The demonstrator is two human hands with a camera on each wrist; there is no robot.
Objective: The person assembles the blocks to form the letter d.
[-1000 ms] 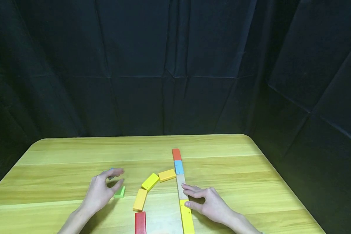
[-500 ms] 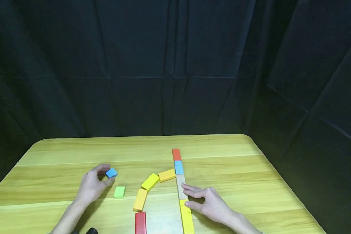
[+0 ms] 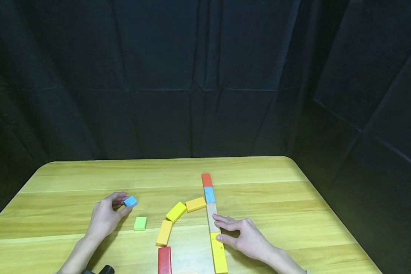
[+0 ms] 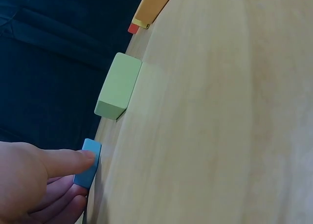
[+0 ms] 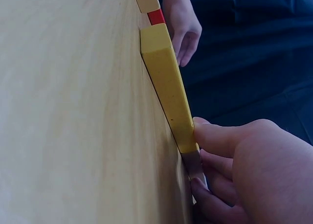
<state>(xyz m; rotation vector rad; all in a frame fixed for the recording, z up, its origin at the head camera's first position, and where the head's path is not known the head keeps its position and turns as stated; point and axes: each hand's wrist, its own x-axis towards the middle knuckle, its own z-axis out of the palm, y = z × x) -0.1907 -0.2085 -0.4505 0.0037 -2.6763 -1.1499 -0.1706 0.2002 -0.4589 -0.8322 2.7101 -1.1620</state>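
Observation:
My left hand (image 3: pixel 104 217) holds a small blue block (image 3: pixel 131 201) at the left of the table, thumb on one side and fingers behind. In the left wrist view the thumb lies across the blue block (image 4: pixel 88 163), close to the tabletop. Just nearer sits a light green block (image 3: pixel 140 223), apart from the hand. My right hand (image 3: pixel 244 238) rests along a straight row, with its thumb at the long yellow block (image 3: pixel 219 253) and its fingertips on a plain wooden block (image 3: pixel 212 217). Beyond these, the row continues with a blue block (image 3: pixel 209 195) and a red-orange block (image 3: pixel 207 180).
Left of the row curves an arc of blocks: an orange one (image 3: pixel 195 204), a yellow one (image 3: pixel 176 212), another orange one (image 3: pixel 164 233) and a red one (image 3: pixel 164 260). A pale block (image 5: pixel 146 0) shows in the right wrist view. Dark curtains (image 3: pixel 157 114) hang behind the wooden table (image 3: pixel 277 198).
My left hand has drawn back left from over the green block, uncovering it, and now grips the blue block. The right hand has stayed in place on the row.

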